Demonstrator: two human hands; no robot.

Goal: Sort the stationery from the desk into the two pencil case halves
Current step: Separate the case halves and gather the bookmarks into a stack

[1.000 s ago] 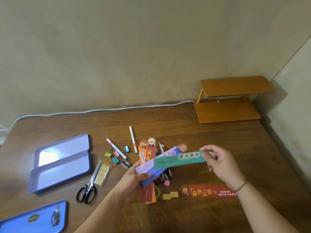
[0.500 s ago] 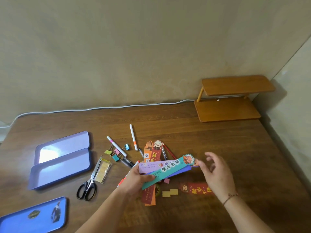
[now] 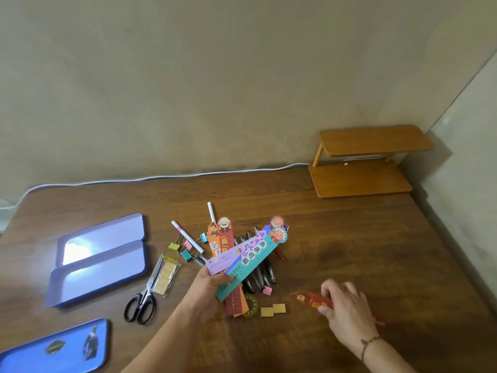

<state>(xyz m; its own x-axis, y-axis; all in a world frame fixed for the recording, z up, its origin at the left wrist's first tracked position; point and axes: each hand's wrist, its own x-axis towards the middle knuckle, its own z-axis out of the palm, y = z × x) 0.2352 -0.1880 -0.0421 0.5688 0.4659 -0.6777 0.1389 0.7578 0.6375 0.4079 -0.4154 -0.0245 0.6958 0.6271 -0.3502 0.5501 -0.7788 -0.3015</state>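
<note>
My left hand [image 3: 207, 289] holds a fan of bookmarks [image 3: 250, 258], teal on top of purple, above the pile of pens [image 3: 262, 273] and more bookmarks [image 3: 219, 238]. My right hand [image 3: 343, 310] lies on the red bookmark [image 3: 306, 298] flat on the desk, fingers closing on it. The open purple pencil case [image 3: 107, 265] with its two halves lies at the left. Scissors [image 3: 146, 292], yellow sticky tabs [image 3: 166, 275], binder clips [image 3: 183, 247] and two white markers [image 3: 188, 240] lie between case and pile.
A blue lid with pictures [image 3: 53, 348] sits at the near left corner. A small wooden shelf [image 3: 363, 168] stands at the back right by the wall. A white cable [image 3: 161, 177] runs along the desk's far edge. A tape roll [image 3: 250, 305] and yellow notes [image 3: 273, 309] lie near.
My right hand passed the teal bookmark into my left hand's fan, then dropped to the desk onto the red bookmark. My left hand turned the fan more upright.
</note>
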